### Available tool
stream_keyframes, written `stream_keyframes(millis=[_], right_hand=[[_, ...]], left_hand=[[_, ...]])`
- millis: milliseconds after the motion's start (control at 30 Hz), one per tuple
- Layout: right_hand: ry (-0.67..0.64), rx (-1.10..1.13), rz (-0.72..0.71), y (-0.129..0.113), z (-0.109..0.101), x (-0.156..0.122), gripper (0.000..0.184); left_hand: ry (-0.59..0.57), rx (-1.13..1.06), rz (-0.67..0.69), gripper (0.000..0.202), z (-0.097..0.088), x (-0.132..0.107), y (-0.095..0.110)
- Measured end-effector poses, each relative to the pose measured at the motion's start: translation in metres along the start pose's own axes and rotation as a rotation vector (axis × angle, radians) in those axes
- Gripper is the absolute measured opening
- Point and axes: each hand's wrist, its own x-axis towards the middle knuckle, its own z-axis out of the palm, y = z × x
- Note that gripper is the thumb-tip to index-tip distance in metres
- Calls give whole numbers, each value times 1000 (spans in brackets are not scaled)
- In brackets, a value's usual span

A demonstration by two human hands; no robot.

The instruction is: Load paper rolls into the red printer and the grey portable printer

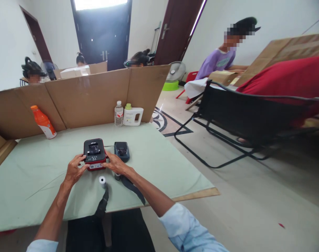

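the left hand is closed on the left side of a red-and-black boxy device, its upper fingers at the top edge and its thumb at the lower front corner. the right hand grips the opposite side, thumb on the front near a white label, the other fingers partly hidden behind the casing. the device thus sits between the two hands, dark top facing up and towards the wearer; whether its base touches the table cannot be told. both forearms are bare and reach forward and inward, the left rising from lower left, the right slanting in from lower right with a light blue sleeve pushed up near the elbow. just beyond the right hand is a dark blue-grey device, a thin cord showing between the two devices. nearer the wearer, between the wrists, is a white roll with a dark strip by it; another dark strip runs beside the right forearm. well beyond the left hand stands an orange-and-white bottle.
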Motion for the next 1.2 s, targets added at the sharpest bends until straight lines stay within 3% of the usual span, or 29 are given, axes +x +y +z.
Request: stream_keyframes(millis=[333,867,1200], right_hand=[[19,1,-15,4,4,1,70],[-4,-15,-9,-2,3,1,57],[-14,0,-31,-1,-2,-2,51]], left_hand=[[7,-10,17,33,3,2,-4],[-120,114,-217,41,-3,8,9],[-85,100,-153,39,5,-3,17]])
